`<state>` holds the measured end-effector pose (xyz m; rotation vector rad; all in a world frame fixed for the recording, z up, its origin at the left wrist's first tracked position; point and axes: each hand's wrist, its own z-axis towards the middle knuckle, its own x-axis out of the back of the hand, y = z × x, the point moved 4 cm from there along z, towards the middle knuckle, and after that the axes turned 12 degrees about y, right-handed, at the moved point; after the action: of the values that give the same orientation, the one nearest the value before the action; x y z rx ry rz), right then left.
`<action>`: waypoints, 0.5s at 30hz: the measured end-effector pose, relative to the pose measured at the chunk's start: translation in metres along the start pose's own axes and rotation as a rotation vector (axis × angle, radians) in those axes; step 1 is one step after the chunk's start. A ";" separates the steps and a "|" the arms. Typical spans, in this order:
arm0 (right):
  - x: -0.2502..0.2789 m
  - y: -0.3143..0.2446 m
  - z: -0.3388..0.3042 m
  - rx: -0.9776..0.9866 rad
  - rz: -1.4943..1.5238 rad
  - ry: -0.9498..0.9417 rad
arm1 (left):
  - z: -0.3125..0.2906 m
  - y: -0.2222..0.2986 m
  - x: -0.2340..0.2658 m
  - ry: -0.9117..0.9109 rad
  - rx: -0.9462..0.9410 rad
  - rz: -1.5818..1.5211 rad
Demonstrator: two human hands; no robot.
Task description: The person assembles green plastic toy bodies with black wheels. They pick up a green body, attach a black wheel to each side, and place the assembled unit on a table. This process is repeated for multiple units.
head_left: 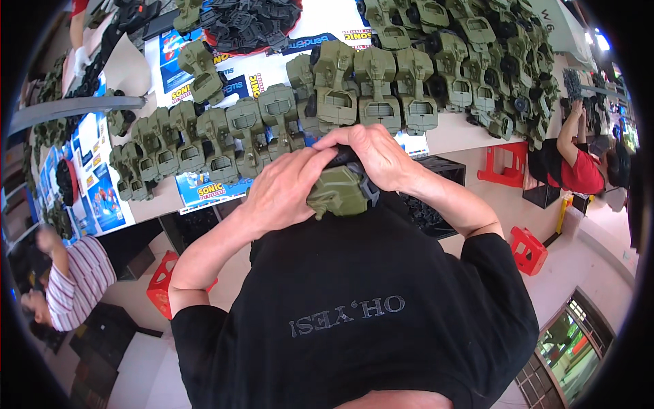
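Note:
Close to my chest, at the table's near edge, I hold an olive-green toy vehicle body [340, 192] with dark parts on its top and side. My left hand [281, 187] wraps round its left side, thumb and fingers bent over it. My right hand [377, 155] presses on its upper right, with the fingertips of both hands meeting over the dark part. What exactly the fingertips pinch is hidden. Just beyond my hands, similar green toy vehicle bodies [377, 88] stand side by side in a long row on the table.
A red-rimmed tray of black plastic parts [252, 24] sits at the table's far side. More green bodies [524, 88] are heaped at right. Below the table stands a dark crate [443, 170]. Red stools [503, 165] stand around. Co-workers sit at left, in a striped shirt [82, 283], and right.

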<state>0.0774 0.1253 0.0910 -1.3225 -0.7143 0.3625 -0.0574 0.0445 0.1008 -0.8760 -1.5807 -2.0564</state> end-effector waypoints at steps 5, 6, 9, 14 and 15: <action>-0.001 0.007 -0.024 -0.032 0.112 0.178 | -0.002 0.014 -0.004 -0.027 -0.097 0.071; -0.003 0.006 -0.026 -0.025 0.111 0.197 | -0.005 0.014 -0.005 -0.025 -0.092 0.069; -0.008 0.002 -0.031 0.054 0.120 0.238 | -0.013 0.016 -0.007 -0.048 -0.091 0.088; -0.023 0.007 -0.041 0.138 0.120 0.249 | -0.026 0.016 -0.011 -0.073 -0.097 0.131; -0.023 0.007 -0.038 0.129 0.131 0.252 | -0.025 0.012 -0.009 -0.086 -0.108 0.138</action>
<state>0.0864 0.0844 0.0756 -1.2679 -0.3883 0.3331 -0.0483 0.0168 0.0991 -1.0939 -1.4191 -2.0459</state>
